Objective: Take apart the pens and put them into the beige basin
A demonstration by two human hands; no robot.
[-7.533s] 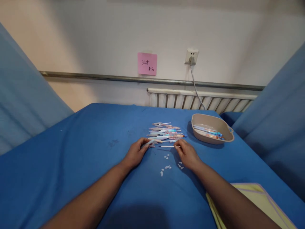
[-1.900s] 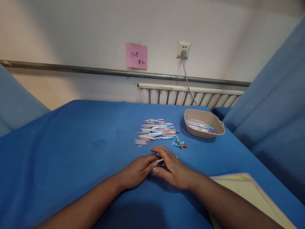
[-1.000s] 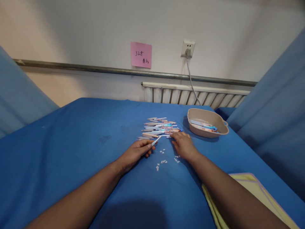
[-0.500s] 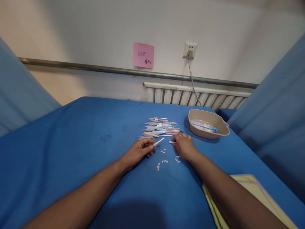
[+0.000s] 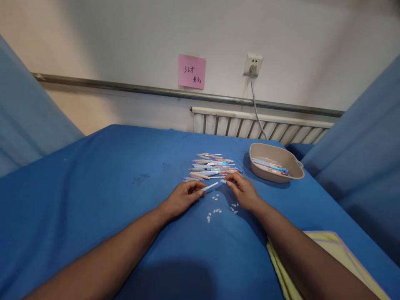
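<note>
My left hand [image 5: 185, 196] pinches a pale blue pen part [image 5: 211, 186], from which a thin white tube points up and to the right. Across a small gap, my right hand [image 5: 244, 192] holds another pale blue pen piece [image 5: 223, 181] between thumb and fingers; the palm hides most of it. Just beyond both hands lies a pile of pen parts [image 5: 212, 166] in white, blue, grey and peach. Several small white cone-shaped pieces [image 5: 216, 211] are scattered on the blue cloth below the hands.
A beige plastic basket [image 5: 275, 177] with several pens inside stands at the right. Near my right forearm lies a folded yellow cloth [image 5: 328, 246]. The blue-covered table [image 5: 103, 187] meets a wall with a radiator [image 5: 231, 123] and a metal rail. Blue curtains [image 5: 359, 137] hang on both sides.
My right hand has lifted off the cloth and turned, bringing its pen piece nearer the tube in my left hand. The left hand keeps its hold; the view has shifted slightly.
</note>
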